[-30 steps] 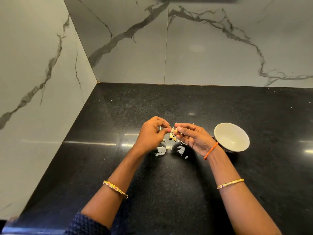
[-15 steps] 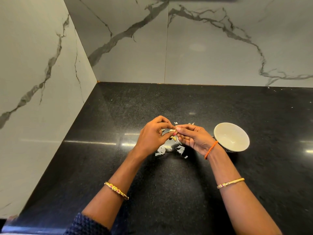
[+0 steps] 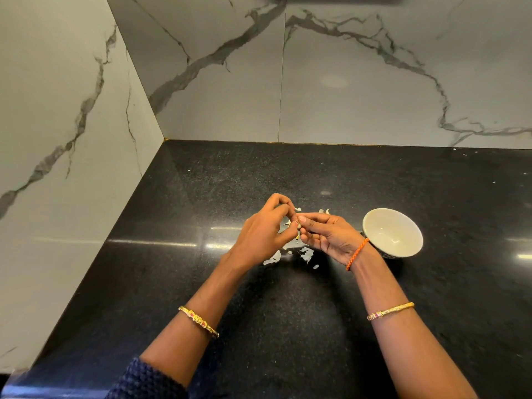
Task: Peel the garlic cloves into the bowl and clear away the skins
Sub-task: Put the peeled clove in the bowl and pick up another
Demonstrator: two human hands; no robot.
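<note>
Home kitchen: black granite counter (image 3: 288, 312), marble-look wall tiles (image 3: 359, 82) (corner nook).

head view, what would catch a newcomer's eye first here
The two hands meeting mid-counter: the left hand and right hand pinch a small garlic clove between their fingertips. Just right of them sits a white bowl, which looks empty. Pale skins lie scattered on the black counter under and behind the hands.
</note>
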